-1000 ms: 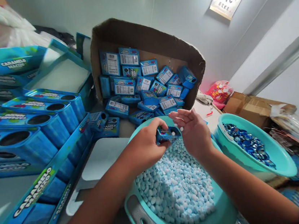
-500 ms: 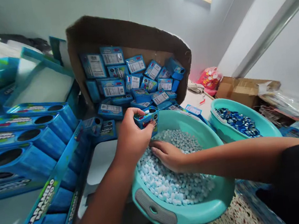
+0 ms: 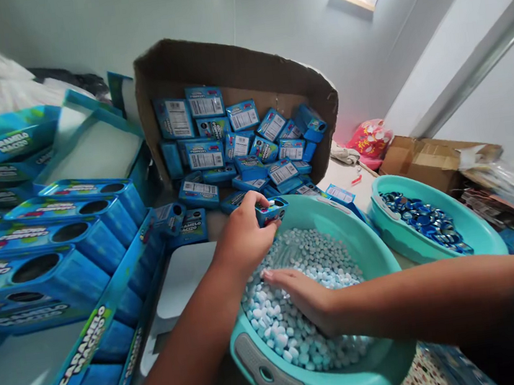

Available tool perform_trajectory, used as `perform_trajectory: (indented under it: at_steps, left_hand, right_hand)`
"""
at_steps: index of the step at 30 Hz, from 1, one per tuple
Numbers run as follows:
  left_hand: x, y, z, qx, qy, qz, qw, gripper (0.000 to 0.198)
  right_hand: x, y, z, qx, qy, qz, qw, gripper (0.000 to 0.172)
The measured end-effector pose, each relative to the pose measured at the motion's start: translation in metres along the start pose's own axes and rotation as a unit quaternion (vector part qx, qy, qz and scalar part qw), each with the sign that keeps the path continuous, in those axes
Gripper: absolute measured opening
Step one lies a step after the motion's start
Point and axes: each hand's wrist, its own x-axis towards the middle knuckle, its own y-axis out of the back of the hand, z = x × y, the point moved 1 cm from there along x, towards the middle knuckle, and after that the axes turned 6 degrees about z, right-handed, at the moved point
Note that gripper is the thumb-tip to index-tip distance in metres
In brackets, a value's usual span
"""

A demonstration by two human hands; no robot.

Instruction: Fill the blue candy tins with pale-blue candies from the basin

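My left hand (image 3: 244, 236) grips a small blue candy box (image 3: 271, 210) with its top open, held over the far rim of a teal basin (image 3: 372, 369). The basin is filled with small pale blue and white candies (image 3: 311, 254). My right hand (image 3: 303, 296) lies on the candies, fingers stretched out and partly sunk into them. Whether it holds any is hidden.
A brown carton (image 3: 233, 70) on its side holds several small blue boxes (image 3: 227, 143). Blue display trays (image 3: 57, 242) marked CARAMELO MACIZO stand at left. A second teal basin (image 3: 482, 236) with dark blue lids (image 3: 424, 222) sits at right, cardboard boxes (image 3: 426, 162) behind it.
My right hand went from beside the box down into the candies and has slid nearer me. My left hand lifted the small box away towards the basin's far rim.
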Motion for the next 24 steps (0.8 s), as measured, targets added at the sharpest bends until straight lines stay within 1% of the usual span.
perform_trajectory:
  at_steps: [2,3,4,5,6,9,14,18,21,24]
  left_hand:
    - [0.000,0.000,0.001,0.004,0.002,0.000,1.000,0.029]
    - [-0.001,0.001,0.001,0.007,0.005,-0.001,1.000,0.029]
    - [-0.001,0.001,0.001,0.010,0.008,-0.005,1.000,0.029]
    - [-0.002,0.001,0.001,0.013,0.012,-0.012,1.000,0.029]
    - [-0.003,0.001,0.002,0.014,0.014,-0.020,1.000,0.029]
    - [-0.005,0.001,0.002,0.013,0.008,-0.031,0.999,0.028]
    - [-0.006,0.001,0.001,0.005,0.004,-0.020,1.000,0.027]
    - [-0.007,0.002,0.000,-0.013,0.014,-0.017,1.000,0.027]
    - [-0.008,0.003,0.000,-0.018,0.032,-0.004,0.999,0.027]
    - [-0.008,0.005,0.000,-0.012,0.045,0.014,0.999,0.027]
  right_hand:
    - [-0.002,0.000,-0.005,0.038,-0.136,0.010,0.990,0.050]
    - [-0.002,0.000,-0.008,0.051,-0.199,0.011,0.979,0.053]
    - [-0.001,-0.001,-0.011,0.067,-0.248,0.006,0.966,0.056]
    - [0.000,-0.001,-0.013,0.086,-0.277,-0.004,0.957,0.058]
    - [0.002,-0.002,-0.016,0.108,-0.288,-0.013,0.951,0.059]
    - [0.009,-0.003,-0.021,0.160,-0.281,-0.038,0.945,0.056]
    - [0.012,-0.005,-0.023,0.173,-0.281,-0.038,0.943,0.052]
    - [0.011,-0.008,-0.026,0.223,-0.263,-0.065,0.936,0.049]
    - [0.012,-0.006,-0.032,0.271,-0.238,-0.082,0.929,0.044]
    - [0.013,0.001,-0.042,0.296,-0.186,-0.064,0.935,0.033]
